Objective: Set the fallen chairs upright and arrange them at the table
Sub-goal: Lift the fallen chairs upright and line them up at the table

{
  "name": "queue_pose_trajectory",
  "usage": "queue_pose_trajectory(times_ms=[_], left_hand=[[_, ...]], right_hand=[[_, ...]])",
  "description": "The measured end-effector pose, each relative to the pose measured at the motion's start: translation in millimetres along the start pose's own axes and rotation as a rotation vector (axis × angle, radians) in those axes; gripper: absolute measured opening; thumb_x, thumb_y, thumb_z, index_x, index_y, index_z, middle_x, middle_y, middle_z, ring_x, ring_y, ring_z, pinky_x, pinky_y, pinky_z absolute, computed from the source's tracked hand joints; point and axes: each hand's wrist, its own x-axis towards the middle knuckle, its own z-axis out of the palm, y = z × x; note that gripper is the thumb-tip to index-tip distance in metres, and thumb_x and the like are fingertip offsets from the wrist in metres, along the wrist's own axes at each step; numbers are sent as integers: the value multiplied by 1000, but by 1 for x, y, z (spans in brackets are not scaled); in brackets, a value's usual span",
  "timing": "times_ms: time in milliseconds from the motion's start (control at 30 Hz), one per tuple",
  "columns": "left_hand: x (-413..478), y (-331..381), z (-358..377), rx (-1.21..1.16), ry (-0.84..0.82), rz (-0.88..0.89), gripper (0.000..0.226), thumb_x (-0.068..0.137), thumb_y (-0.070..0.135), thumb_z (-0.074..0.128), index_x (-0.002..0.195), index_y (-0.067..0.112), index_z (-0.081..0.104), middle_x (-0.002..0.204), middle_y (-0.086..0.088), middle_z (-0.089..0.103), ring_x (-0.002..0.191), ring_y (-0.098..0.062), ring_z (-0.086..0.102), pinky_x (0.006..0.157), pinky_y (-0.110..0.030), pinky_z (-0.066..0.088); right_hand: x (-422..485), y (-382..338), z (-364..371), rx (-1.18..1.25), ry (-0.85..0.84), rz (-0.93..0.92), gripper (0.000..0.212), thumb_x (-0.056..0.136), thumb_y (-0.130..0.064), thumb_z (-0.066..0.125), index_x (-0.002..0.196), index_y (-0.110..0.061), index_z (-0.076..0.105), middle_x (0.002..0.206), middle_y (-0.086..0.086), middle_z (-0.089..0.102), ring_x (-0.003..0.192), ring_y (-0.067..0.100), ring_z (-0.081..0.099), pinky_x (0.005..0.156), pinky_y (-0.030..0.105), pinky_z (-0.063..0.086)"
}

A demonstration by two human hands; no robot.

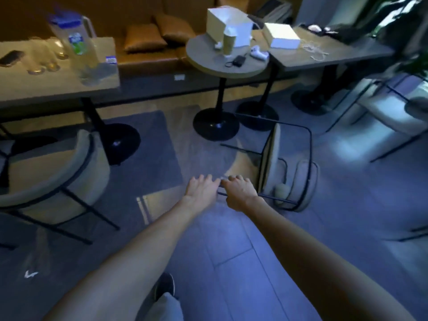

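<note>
So you're in a dim cafe-looking spot with grey floor tiles (231, 262) and a bench seat along the back wall; a round table (225, 63) on a black pedestal sits ahead, a long table (58, 82) with a water jug (76, 40) to your left. The fallen chair (284, 167) is lying on its side on the floor just in front of the round table's base, thin black legs pointing left toward you, padded back over on the right; another chair (53, 177) on the left looks tipped too, hard to be sure.

You're at the reach-in step, nothing lifted yet. Both arms are stretched straight out and down, hands side by side, nearly touching; your left hand (202, 189) is flat with fingers spread and holding nothing, hovering by the nearest leg tips; your right hand (239, 189) lies over a chair leg, fingers curled down, but it's too blurry to tell if it's actually gripped.

Next move, I'd guess: get a firm hold on the frame with both hands, then swing the chair up onto its feet; mind the table base right behind it.
</note>
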Motion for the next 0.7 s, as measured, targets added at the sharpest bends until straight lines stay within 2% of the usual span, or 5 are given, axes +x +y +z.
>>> queue_pose_trajectory(times_ms=[233,367,500,567,700], left_hand=[[88,179,-15,48,-10,236,26,94,27,50,119,20,54,120,-9,59,113,-31,56,90,-40,44],[144,266,-1,114,-73,347,34,92,29,51,124,20,52,123,-8,57,114,-31,54,95,-43,40],[205,331,10,182,-96,432,34,94,33,49,124,18,51,124,-11,56,115,-32,54,92,-42,41],[237,359,12,205,-112,454,32,96,32,48,123,17,51,123,-11,56,113,-33,54,91,-43,41],[298,407,19,246,-156,481,30,95,31,50,121,17,51,122,-11,58,110,-33,55,89,-43,41]], right_hand=[[-64,184,31,77,-34,214,47,89,-19,56,135,-18,47,130,12,53,122,34,48,99,45,41],[-74,283,50,154,-60,316,43,89,-17,54,132,-16,49,130,13,53,122,35,49,99,45,41],[-73,370,72,293,-118,381,43,89,-15,51,132,-15,50,130,14,53,122,37,48,99,46,39],[-71,413,86,338,-120,412,40,90,-19,52,129,-15,51,130,14,54,121,37,48,98,46,40],[-64,489,111,398,-183,450,47,92,-28,56,136,-14,49,135,15,51,125,37,47,101,48,39]])
